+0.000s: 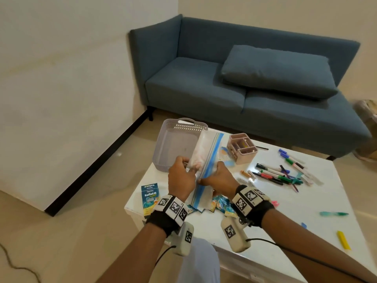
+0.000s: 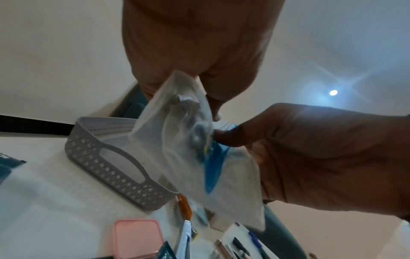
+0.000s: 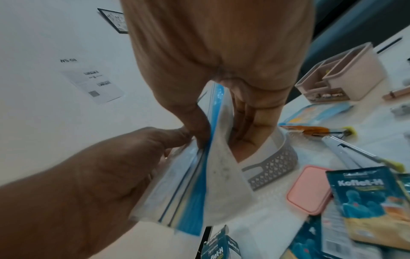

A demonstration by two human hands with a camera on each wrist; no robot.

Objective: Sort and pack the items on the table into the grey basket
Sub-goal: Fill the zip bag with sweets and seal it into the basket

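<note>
Zip bag (image 1: pixel 206 160) is up off the table (image 1: pixel 295 203), pinched at its blue zip strip by both hands: left hand (image 1: pixel 180 177) on the near-left side, right hand (image 1: pixel 219 176) on the other, thumbs almost touching. Its long axis runs from about 6 toward 1 o'clock, far end hanging over the grey basket (image 1: pixel 173 144). The basket sits at 11 o'clock from our hands, closer to the left one. We reckon the loose sachets (image 1: pixel 221 205) under our wrists go in next.
</note>
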